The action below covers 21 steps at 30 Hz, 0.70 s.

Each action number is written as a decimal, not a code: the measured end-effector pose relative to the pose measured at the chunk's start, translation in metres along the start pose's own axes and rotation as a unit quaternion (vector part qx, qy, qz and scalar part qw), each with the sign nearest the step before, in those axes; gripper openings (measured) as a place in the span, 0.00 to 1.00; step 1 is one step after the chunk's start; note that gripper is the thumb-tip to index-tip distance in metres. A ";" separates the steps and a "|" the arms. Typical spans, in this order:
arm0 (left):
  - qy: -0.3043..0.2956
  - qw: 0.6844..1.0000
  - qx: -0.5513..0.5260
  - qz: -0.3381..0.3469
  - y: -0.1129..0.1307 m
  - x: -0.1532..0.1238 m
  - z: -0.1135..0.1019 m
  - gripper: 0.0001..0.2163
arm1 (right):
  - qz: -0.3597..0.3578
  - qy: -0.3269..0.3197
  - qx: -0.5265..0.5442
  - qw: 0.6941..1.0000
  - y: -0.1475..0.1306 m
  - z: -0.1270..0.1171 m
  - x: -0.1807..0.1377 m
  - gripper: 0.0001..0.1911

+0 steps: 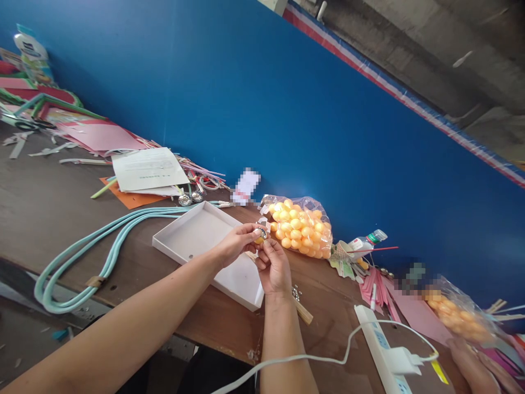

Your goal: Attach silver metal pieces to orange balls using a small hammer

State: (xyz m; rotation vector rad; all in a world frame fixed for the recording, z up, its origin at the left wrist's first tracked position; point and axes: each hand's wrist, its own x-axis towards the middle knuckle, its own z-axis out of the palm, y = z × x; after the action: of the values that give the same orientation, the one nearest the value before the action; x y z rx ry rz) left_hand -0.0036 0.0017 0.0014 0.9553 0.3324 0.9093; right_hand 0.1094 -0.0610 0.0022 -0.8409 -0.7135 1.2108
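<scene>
In front of me, my left hand (241, 242) pinches a small shiny round thing (261, 236), silvery with a yellowish part. The fingertips of my right hand (274, 265) are closed at its lower edge; the fingers partly hide the piece, so its exact kind is unclear. Both hands are above the right part of a shallow white box (197, 227) lying on the brown table (158, 273). Just beyond them lies a clear plastic bag of orange balls (301, 227). Right of my right wrist are small silvery pieces (296, 294) and a wooden stick (302, 312).
Light-blue cords (117, 235) loop at left near paper sheets (150, 169). A white power strip (379, 342) with a white cable (311, 358) lies at right. Beyond are a plastic bottle (363, 244), pink paper (416, 312) and another person's hand (471, 364). A blue wall (246, 98) stands behind.
</scene>
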 end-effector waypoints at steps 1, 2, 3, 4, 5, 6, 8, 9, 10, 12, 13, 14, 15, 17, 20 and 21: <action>0.001 1.000 0.001 0.000 0.000 0.000 0.000 0.19 | 0.000 0.001 0.001 1.000 0.000 0.000 0.000 0.09; 0.001 1.000 0.003 0.001 0.000 0.000 0.000 0.19 | 0.000 0.001 0.002 1.000 0.000 0.000 0.000 0.09; 0.002 1.000 0.004 0.001 0.000 0.000 0.000 0.18 | 0.000 0.002 0.003 1.000 0.000 0.000 0.000 0.09; 0.002 1.000 0.005 0.002 0.000 0.000 0.000 0.18 | 0.000 0.002 0.003 1.000 0.000 0.000 0.000 0.09; 0.001 1.000 0.005 0.003 0.000 0.000 0.000 0.18 | 0.000 0.003 0.003 1.000 0.000 0.000 0.000 0.09; 0.000 1.000 0.005 0.003 -0.001 0.000 0.000 0.18 | 0.001 0.002 0.003 1.000 0.000 0.000 0.000 0.09; -0.002 1.000 0.005 0.002 -0.001 0.001 -0.001 0.18 | 0.002 0.000 0.003 1.000 0.000 -0.001 0.000 0.09; -0.003 1.000 0.005 0.001 -0.001 0.001 -0.001 0.18 | 0.002 -0.002 0.003 1.000 0.000 -0.001 0.000 0.09; -0.003 1.000 0.005 0.001 -0.001 0.001 -0.001 0.18 | 0.002 -0.003 0.003 1.000 0.000 -0.002 0.001 0.08; -0.001 1.000 0.006 0.000 -0.001 0.000 -0.001 0.18 | 0.001 -0.005 0.003 1.000 0.000 -0.002 0.001 0.08; 0.000 1.000 0.006 -0.001 -0.001 0.000 -0.001 0.18 | 0.001 -0.005 0.003 1.000 0.000 -0.002 0.002 0.08; 0.001 1.000 0.006 -0.002 0.000 0.000 0.000 0.18 | 0.001 -0.004 0.002 1.000 0.000 -0.002 0.002 0.08; 0.002 1.000 0.005 -0.002 0.000 0.000 0.000 0.18 | 0.001 -0.002 0.001 1.000 0.000 -0.002 0.002 0.08; 0.003 1.000 0.005 -0.003 0.000 0.000 0.000 0.18 | 0.001 0.001 -0.002 1.000 0.000 -0.002 0.002 0.09; 0.003 1.000 0.005 -0.004 0.000 0.000 0.001 0.19 | 0.002 0.002 -0.007 1.000 0.000 -0.001 0.001 0.09; 0.004 1.000 0.006 -0.004 0.000 0.000 0.001 0.19 | 0.002 0.002 -0.008 1.000 0.000 -0.001 0.001 0.09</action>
State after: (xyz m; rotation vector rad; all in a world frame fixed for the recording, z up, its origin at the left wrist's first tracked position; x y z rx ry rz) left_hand -0.0035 0.0015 0.0021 0.9603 0.3476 0.9044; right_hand 0.1108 -0.0600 0.0019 -0.8583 -0.7201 1.2087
